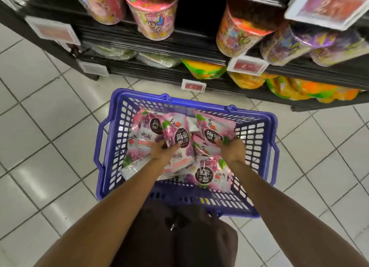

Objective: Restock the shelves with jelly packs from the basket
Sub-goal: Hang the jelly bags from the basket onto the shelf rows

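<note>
A blue plastic basket [267,143] stands on the tiled floor in front of the shelves. It holds several pink-and-purple jelly packs with dark round labels. My left hand [162,151] is inside the basket, closed on one jelly pack [175,134] by its lower edge. My right hand [232,150] grips the bottom corner of another jelly pack [214,128] toward the basket's right side. More packs lie under and around both hands, one [211,173] near the front wall.
Black shelves [199,47] rise just behind the basket, with tubs of colourful sweets above and green, yellow and orange bags on the lower tiers. White price tags [193,85] stick out from the shelf edges. Pale floor tiles [50,127] spread left and right.
</note>
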### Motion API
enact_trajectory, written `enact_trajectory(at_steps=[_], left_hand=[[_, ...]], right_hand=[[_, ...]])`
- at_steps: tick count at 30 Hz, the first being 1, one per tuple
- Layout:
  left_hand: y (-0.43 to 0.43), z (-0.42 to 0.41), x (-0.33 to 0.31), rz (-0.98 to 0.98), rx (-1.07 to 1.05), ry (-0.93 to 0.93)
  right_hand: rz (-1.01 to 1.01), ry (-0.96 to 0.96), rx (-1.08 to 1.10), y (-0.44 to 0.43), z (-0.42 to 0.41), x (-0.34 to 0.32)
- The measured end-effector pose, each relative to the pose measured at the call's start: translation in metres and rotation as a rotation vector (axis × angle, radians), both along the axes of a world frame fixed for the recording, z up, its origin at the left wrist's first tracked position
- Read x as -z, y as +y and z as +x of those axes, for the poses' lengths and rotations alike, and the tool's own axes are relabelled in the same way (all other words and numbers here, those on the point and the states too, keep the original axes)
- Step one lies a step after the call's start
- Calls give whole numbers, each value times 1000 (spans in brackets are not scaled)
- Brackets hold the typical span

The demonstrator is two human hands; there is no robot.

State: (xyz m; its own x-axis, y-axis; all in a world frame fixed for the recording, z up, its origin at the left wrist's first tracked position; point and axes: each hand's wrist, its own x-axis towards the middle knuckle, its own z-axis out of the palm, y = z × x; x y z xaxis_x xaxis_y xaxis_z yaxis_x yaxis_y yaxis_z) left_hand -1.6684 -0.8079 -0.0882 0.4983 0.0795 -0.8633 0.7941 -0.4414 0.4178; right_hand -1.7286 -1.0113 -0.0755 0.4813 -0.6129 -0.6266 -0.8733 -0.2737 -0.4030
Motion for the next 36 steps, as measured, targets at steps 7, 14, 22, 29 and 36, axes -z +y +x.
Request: enact_trajectory(at_steps=[7,14,22,29,36], left_hand=[[43,-1,-135,-259,79,-58],[50,34,-348,-348,-154,-26],[34,71,-595,-563,204,-434],[23,89,-754,-696,320,-681],[0,100,-857,-823,351,-853]], right_hand=[[533,-375,419,1,-17,-147],[928,-484,685,7,-18,-353],[742,-773,432,7,-13,-588],[595,-1118,353,-9,-14,-730],[418,-1321,281,-21,-17,-833]])
